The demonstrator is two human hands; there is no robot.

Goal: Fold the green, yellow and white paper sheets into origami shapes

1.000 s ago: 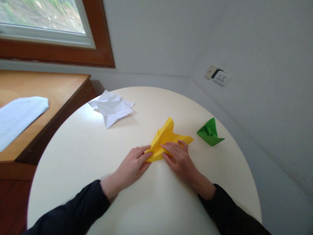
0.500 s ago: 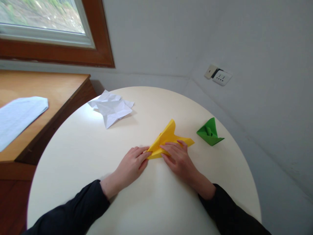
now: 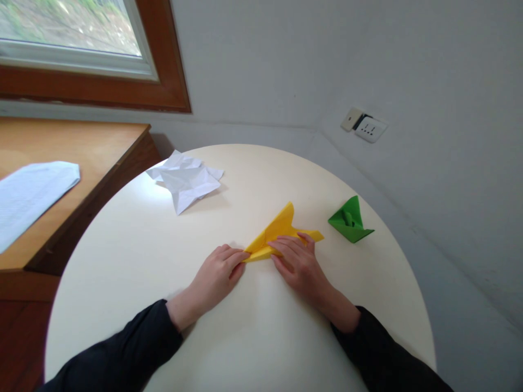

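A folded sheet of yellow paper (image 3: 274, 227) lies on the round cream table (image 3: 155, 261), one pointed flap standing up at the back. My left hand (image 3: 220, 269) pinches the paper's left tip between thumb and fingers. Across the middle and front of the same sheet, my right hand (image 3: 300, 264) curls its fingers, pressing the paper; some of the paper is hidden under it. To the right, a green folded paper piece (image 3: 352, 222) sits apart from both hands.
Several creased white papers (image 3: 190, 182) lie at the table's back left. A wooden desk (image 3: 93, 141) with a printed sheet (image 3: 36, 190) stands at the left. Behind are a wall with a socket (image 3: 370, 129) and a wood-framed window (image 3: 171, 65).
The yellow paper's raised flap has flattened slightly, and its left tip looks narrower. My left hand has shifted slightly left; my right hand stays nearly in place.
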